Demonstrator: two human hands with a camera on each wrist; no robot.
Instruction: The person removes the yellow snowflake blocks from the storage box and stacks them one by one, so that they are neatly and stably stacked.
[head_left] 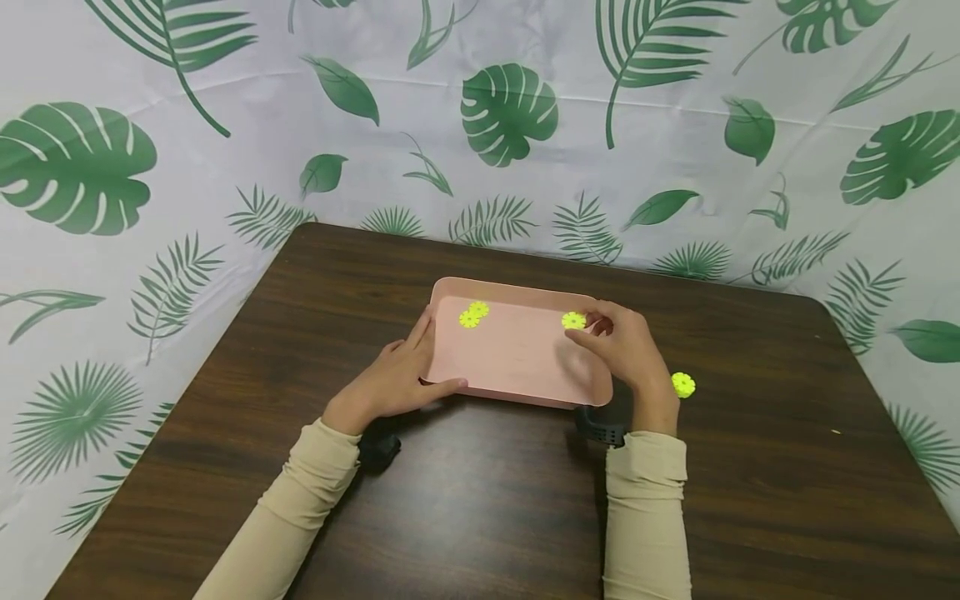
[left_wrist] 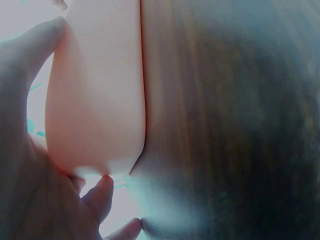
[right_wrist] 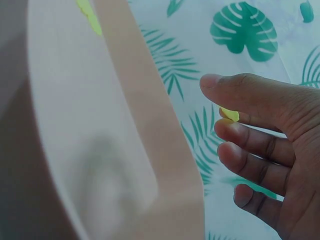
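Observation:
A shallow pink tray (head_left: 513, 358) with rounded corners sits in the middle of the dark table. My left hand (head_left: 393, 377) grips its left end, thumb along the front wall and fingers at the side. Over the tray's right end, my right hand (head_left: 628, 342) pinches a bright yellow flower-shaped piece (head_left: 573, 320) between thumb and fingers. In the right wrist view the thumb partly hides this piece (right_wrist: 230, 114). Two similar yellow flowers (head_left: 470, 319) lie overlapping inside the tray near its back left. Another yellow flower (head_left: 683, 384) is on the table, beside my right wrist.
The dark wood-grain table (head_left: 757, 483) ends at a white curtain (head_left: 420, 108) printed with green leaves. Black wrist gear (head_left: 603, 427) is strapped under each forearm. A tiny yellowish speck (head_left: 836, 432) lies on the table at the right.

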